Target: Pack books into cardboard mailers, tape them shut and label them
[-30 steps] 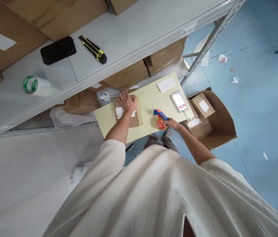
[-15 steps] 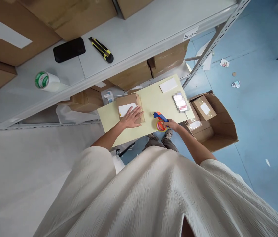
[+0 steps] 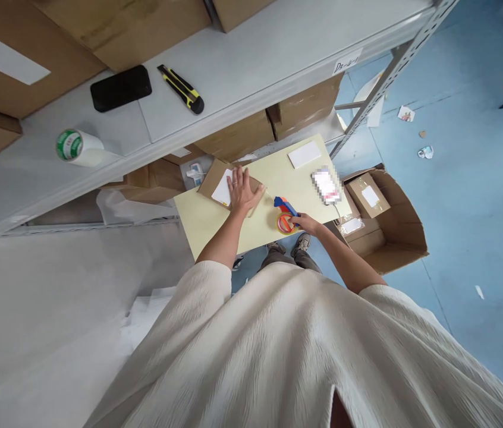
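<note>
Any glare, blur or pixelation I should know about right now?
Head view: light fairly even, no strong glare; a pixelated patch hides detail on the table; the label on the box reads mostly white; the shelf tag looks slightly soft.

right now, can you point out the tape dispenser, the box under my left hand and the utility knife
Tape dispenser [image 3: 289, 208]: head view, on its blue frame.
Box [image 3: 222, 189]: head view, on the labelled part of its top.
Utility knife [image 3: 181, 89]: head view, mid-handle.

A black phone [image 3: 120, 88] lies near a utility knife [image 3: 182, 90].
</note>
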The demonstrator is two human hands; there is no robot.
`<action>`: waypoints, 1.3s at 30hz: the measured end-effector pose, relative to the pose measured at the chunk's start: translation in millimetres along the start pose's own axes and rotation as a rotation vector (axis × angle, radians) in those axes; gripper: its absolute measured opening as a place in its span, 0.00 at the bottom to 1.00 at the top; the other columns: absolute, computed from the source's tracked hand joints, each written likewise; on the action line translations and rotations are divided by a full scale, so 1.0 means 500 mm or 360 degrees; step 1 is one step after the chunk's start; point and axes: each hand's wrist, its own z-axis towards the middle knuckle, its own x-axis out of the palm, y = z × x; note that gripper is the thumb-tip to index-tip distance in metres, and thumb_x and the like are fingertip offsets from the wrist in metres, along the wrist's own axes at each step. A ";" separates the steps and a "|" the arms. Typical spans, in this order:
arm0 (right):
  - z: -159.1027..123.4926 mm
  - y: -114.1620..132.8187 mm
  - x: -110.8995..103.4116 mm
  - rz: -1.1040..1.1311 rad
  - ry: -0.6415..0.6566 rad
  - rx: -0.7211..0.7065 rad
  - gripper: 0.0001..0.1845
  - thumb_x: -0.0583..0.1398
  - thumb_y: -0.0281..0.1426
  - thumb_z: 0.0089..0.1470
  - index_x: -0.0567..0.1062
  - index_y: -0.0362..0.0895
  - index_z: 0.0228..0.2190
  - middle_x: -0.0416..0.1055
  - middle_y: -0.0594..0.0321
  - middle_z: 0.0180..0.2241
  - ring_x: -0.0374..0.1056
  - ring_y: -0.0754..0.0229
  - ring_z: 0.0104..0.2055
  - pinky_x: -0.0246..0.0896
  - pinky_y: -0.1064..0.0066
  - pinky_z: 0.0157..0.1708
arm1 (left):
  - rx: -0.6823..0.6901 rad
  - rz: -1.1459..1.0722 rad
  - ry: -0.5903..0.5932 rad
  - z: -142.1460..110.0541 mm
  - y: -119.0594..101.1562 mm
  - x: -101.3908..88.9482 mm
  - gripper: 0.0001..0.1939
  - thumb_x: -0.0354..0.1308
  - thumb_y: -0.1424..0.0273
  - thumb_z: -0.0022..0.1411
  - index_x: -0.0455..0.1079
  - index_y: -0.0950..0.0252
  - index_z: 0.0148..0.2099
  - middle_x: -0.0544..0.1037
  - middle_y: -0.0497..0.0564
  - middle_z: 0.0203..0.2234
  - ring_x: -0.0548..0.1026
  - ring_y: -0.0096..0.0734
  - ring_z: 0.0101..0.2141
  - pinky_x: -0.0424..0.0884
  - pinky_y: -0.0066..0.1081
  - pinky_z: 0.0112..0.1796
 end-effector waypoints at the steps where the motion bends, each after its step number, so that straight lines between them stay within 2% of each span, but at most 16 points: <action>1: -0.014 -0.014 -0.004 0.0034 -0.0005 0.0012 0.20 0.74 0.42 0.42 0.80 0.46 0.36 0.77 0.61 0.34 0.69 0.57 0.37 0.60 0.69 0.34 | -0.0093 0.0002 -0.0044 0.023 -0.003 0.009 0.52 0.55 0.45 0.75 0.45 0.65 0.88 0.46 0.62 0.86 0.33 0.56 0.85 0.31 0.67 0.80; 4: -0.047 -0.044 -0.004 0.0138 -0.0008 0.0025 0.20 0.74 0.41 0.41 0.80 0.46 0.36 0.76 0.62 0.32 0.67 0.59 0.35 0.59 0.69 0.32 | -0.0276 -0.0020 -0.0136 0.096 -0.020 0.042 0.49 0.51 0.46 0.77 0.46 0.64 0.88 0.47 0.61 0.86 0.33 0.55 0.85 0.34 0.69 0.80; 6: -0.053 -0.046 0.006 0.0173 -0.0033 0.0025 0.21 0.73 0.41 0.41 0.80 0.45 0.36 0.76 0.63 0.31 0.67 0.59 0.34 0.58 0.70 0.31 | -0.0346 -0.0031 -0.0217 0.129 -0.036 0.059 0.46 0.49 0.48 0.79 0.47 0.63 0.88 0.49 0.62 0.85 0.36 0.54 0.85 0.37 0.70 0.80; 8: -0.048 -0.039 0.016 0.0182 -0.0056 0.0022 0.21 0.74 0.40 0.41 0.80 0.45 0.37 0.76 0.63 0.31 0.68 0.59 0.34 0.58 0.70 0.31 | -0.0420 -0.0036 -0.0247 0.133 -0.045 0.060 0.44 0.48 0.49 0.80 0.48 0.62 0.88 0.48 0.63 0.85 0.37 0.54 0.85 0.39 0.71 0.79; 10: -0.040 -0.031 0.022 0.0177 -0.0043 0.0020 0.21 0.74 0.40 0.40 0.80 0.45 0.36 0.77 0.62 0.32 0.69 0.58 0.34 0.60 0.69 0.32 | -0.0445 -0.0030 -0.0211 0.106 -0.040 0.043 0.45 0.49 0.47 0.79 0.47 0.62 0.88 0.46 0.64 0.86 0.36 0.57 0.85 0.39 0.73 0.78; 11: -0.036 -0.028 0.022 0.0173 -0.0034 0.0022 0.21 0.75 0.39 0.40 0.80 0.46 0.36 0.77 0.61 0.32 0.70 0.56 0.35 0.61 0.68 0.32 | -0.0393 -0.0024 -0.0182 0.084 -0.031 0.028 0.47 0.50 0.45 0.79 0.47 0.62 0.88 0.44 0.65 0.86 0.35 0.59 0.85 0.39 0.75 0.77; 12: -0.034 -0.026 0.022 0.0167 -0.0028 0.0027 0.20 0.75 0.39 0.40 0.79 0.46 0.35 0.78 0.60 0.32 0.70 0.55 0.35 0.62 0.67 0.32 | -0.0252 -0.0007 -0.0125 0.059 -0.018 0.010 0.49 0.53 0.43 0.77 0.48 0.61 0.88 0.43 0.66 0.86 0.35 0.61 0.84 0.38 0.75 0.77; 15: -0.033 -0.025 0.014 0.0138 -0.0035 0.0049 0.20 0.76 0.39 0.40 0.79 0.48 0.34 0.77 0.59 0.31 0.69 0.54 0.34 0.60 0.66 0.31 | 0.0416 0.0073 0.0301 -0.004 0.028 -0.047 0.54 0.66 0.40 0.69 0.55 0.59 0.86 0.44 0.64 0.86 0.36 0.62 0.84 0.35 0.69 0.79; 16: -0.033 -0.025 0.011 0.0132 -0.0035 0.0048 0.20 0.76 0.39 0.40 0.79 0.48 0.34 0.77 0.59 0.31 0.69 0.54 0.34 0.60 0.65 0.31 | 0.0575 0.0091 0.0419 -0.015 0.042 -0.062 0.54 0.68 0.40 0.67 0.58 0.57 0.85 0.45 0.63 0.86 0.38 0.62 0.84 0.33 0.67 0.79; 19: -0.035 -0.027 0.001 0.0150 -0.0036 0.0031 0.21 0.77 0.40 0.40 0.78 0.48 0.34 0.76 0.60 0.31 0.68 0.55 0.34 0.60 0.65 0.31 | 0.0680 0.0109 0.0494 -0.015 0.068 -0.082 0.50 0.67 0.41 0.68 0.63 0.56 0.83 0.48 0.61 0.86 0.40 0.59 0.84 0.32 0.65 0.79; 23: -0.028 -0.019 0.004 0.0250 -0.0106 -0.0001 0.23 0.75 0.43 0.39 0.77 0.47 0.35 0.74 0.62 0.30 0.68 0.57 0.34 0.62 0.68 0.33 | 0.0577 0.0060 0.0366 0.007 0.057 -0.065 0.49 0.66 0.42 0.69 0.63 0.58 0.83 0.48 0.62 0.86 0.40 0.58 0.84 0.33 0.64 0.80; 27: -0.011 0.004 0.036 0.0275 -0.0120 -0.0014 0.23 0.74 0.44 0.41 0.75 0.47 0.36 0.74 0.63 0.30 0.69 0.57 0.36 0.64 0.69 0.36 | 0.0387 0.0023 0.0195 0.016 0.017 -0.034 0.47 0.63 0.45 0.72 0.60 0.60 0.84 0.46 0.61 0.86 0.39 0.59 0.85 0.32 0.67 0.79; 30: -0.009 0.015 0.061 0.0312 -0.0150 -0.0034 0.21 0.73 0.44 0.43 0.74 0.48 0.35 0.72 0.65 0.30 0.67 0.59 0.35 0.64 0.69 0.36 | 0.0130 -0.0053 0.0003 0.036 -0.012 -0.008 0.48 0.61 0.46 0.73 0.55 0.58 0.86 0.47 0.59 0.86 0.37 0.60 0.85 0.33 0.72 0.79; 33: -0.025 0.005 0.070 0.0268 -0.0136 -0.0031 0.19 0.73 0.42 0.43 0.75 0.47 0.34 0.71 0.66 0.29 0.65 0.60 0.34 0.61 0.70 0.34 | -0.0236 -0.0173 -0.0162 0.083 -0.031 0.017 0.48 0.56 0.46 0.74 0.52 0.57 0.87 0.49 0.59 0.86 0.37 0.63 0.84 0.36 0.77 0.77; 36: -0.047 -0.016 0.071 0.0196 -0.0060 0.0016 0.18 0.74 0.39 0.43 0.77 0.47 0.34 0.73 0.65 0.30 0.66 0.59 0.34 0.60 0.69 0.33 | -0.0611 -0.0136 -0.0106 0.145 -0.043 0.034 0.46 0.51 0.46 0.76 0.50 0.57 0.88 0.50 0.59 0.85 0.42 0.64 0.84 0.43 0.78 0.77; 39: -0.053 -0.029 0.071 0.0172 -0.0048 0.0024 0.18 0.75 0.38 0.43 0.78 0.46 0.34 0.75 0.64 0.30 0.68 0.58 0.36 0.60 0.69 0.34 | -0.0852 -0.0076 -0.0021 0.180 -0.047 0.039 0.45 0.48 0.47 0.77 0.47 0.52 0.88 0.50 0.55 0.85 0.44 0.62 0.84 0.49 0.76 0.76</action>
